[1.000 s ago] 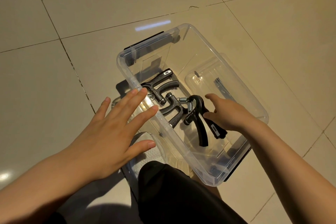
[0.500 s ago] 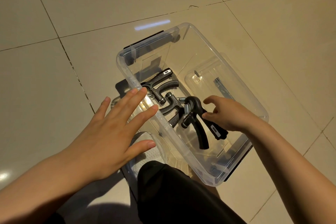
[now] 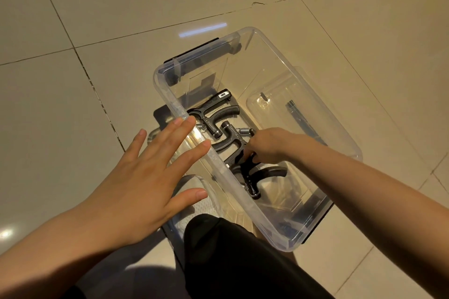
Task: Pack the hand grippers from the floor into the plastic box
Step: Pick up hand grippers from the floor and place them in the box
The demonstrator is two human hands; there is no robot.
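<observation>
Reaching into the box (image 3: 315, 114) at centre frame, the right hand (image 3: 269, 144) pinches a gripper (image 3: 257, 175). The left hand (image 3: 145, 177) hovers wide at the box's left rim.

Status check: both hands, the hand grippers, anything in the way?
Left hand open beside plastic box. Right hand gripping nearest hand gripper. Three hand grippers in box. No obstruction visible.

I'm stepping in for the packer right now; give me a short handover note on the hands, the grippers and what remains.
Left hand: open, fingers spread, fingertips at the plastic box near rim.
Right hand: inside the box, fingers curled on the nearest hand gripper.
Two more hand grippers lie in the box: far one, middle one.
Done: three grippers in the box.
Left: let go of the nearest one; no grippers visible on the floor.
</observation>
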